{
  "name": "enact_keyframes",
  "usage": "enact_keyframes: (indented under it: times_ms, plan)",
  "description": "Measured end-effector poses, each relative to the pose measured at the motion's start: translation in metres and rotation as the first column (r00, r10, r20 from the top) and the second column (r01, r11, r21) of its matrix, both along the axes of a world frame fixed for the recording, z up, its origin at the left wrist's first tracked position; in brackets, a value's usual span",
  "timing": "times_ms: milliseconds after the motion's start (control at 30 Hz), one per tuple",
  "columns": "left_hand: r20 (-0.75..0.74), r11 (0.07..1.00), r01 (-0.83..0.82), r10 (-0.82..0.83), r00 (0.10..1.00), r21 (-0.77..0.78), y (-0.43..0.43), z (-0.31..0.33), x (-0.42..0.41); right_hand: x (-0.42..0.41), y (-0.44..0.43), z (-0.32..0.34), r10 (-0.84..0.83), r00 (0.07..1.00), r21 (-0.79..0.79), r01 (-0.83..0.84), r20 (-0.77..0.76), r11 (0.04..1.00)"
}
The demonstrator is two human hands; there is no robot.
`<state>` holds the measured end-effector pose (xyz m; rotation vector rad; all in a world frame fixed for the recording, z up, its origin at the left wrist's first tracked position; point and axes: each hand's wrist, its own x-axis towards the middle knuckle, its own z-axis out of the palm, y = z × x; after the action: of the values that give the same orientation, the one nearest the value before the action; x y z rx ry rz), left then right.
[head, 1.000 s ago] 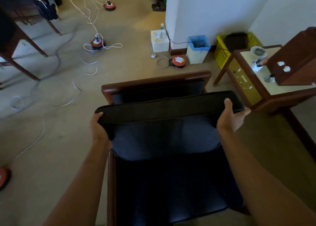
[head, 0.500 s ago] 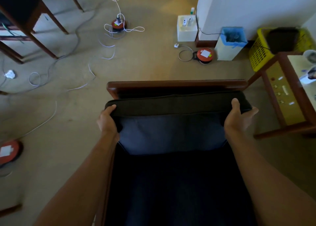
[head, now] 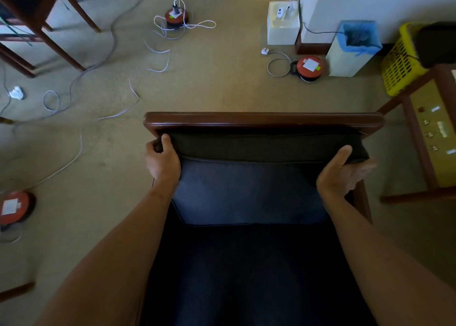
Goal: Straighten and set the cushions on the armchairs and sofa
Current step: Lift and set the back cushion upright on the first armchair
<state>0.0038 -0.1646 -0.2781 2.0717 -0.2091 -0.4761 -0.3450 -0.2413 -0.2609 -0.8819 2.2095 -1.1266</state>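
A dark blue back cushion (head: 249,190) stands upright in a wooden armchair, its top edge just below the brown wooden back rail (head: 264,119). My left hand (head: 161,159) grips the cushion's upper left corner, thumb over the top. My right hand (head: 341,170) holds the upper right corner, palm against its side. The dark seat cushion (head: 246,276) lies below, between my forearms.
White cables (head: 158,52) and orange cable reels (head: 308,66) lie on the beige carpet behind the chair. A wooden side table (head: 424,133) stands at the right, with a yellow basket (head: 399,66) and a blue-lined bin (head: 352,49) beyond. Wooden chair legs (head: 44,29) stand far left.
Both hands have pushed the back cushion away from me and down, so its top now sits against the back rail. My view has tilted further down over the chair.
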Motion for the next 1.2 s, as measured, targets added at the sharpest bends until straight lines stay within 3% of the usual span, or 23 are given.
enact_keyframes:
  times_ms: [133,200,267,333,433,533,667,833,967,1200]
  plan:
    - [0.176,0.994,0.062,-0.078,0.981,0.095,0.008,0.016,-0.008,-0.008,0.009,0.013,0.098,0.995,0.079,-0.096,-0.028,0.992]
    - [0.287,0.953,0.207,-0.265,0.921,0.22,0.019,0.03,-0.022,-0.017,0.017,0.026,0.197,0.977,0.137,-0.185,-0.083,0.973]
    - [0.361,0.842,0.358,-0.506,0.783,0.404,0.031,0.048,-0.045,-0.03,0.032,0.04,0.335,0.924,0.206,-0.297,-0.183,0.932]
    - [0.336,0.713,0.493,-0.683,0.649,0.498,0.042,0.067,-0.072,-0.047,0.054,0.051,0.485,0.826,0.267,-0.417,-0.288,0.869]
    - [0.285,0.505,0.71,-0.863,0.417,0.491,0.058,0.096,-0.123,-0.081,0.094,0.073,0.571,0.716,0.318,-0.475,-0.402,0.82]
    - [0.292,0.269,0.808,-0.948,0.126,0.524,0.067,0.12,-0.184,-0.12,0.142,0.101,0.555,0.689,0.374,-0.416,-0.465,0.829]
    - [0.35,0.021,0.821,-0.911,-0.22,0.571,0.081,0.155,-0.277,-0.186,0.222,0.136,0.449,0.762,0.391,-0.278,-0.466,0.877]
    - [0.406,-0.212,0.785,-0.761,-0.506,0.582,0.122,0.201,-0.406,-0.276,0.339,0.167,0.284,0.842,0.403,-0.087,-0.46,0.911]
    - [0.444,-0.357,0.747,-0.632,-0.635,0.56,0.181,0.218,-0.509,-0.339,0.44,0.18,0.091,0.904,0.379,0.082,-0.418,0.922]
    - [0.456,-0.53,0.628,-0.432,-0.778,0.57,0.323,0.225,-0.68,-0.448,0.612,0.178,-0.141,0.897,0.38,0.314,-0.42,0.87]
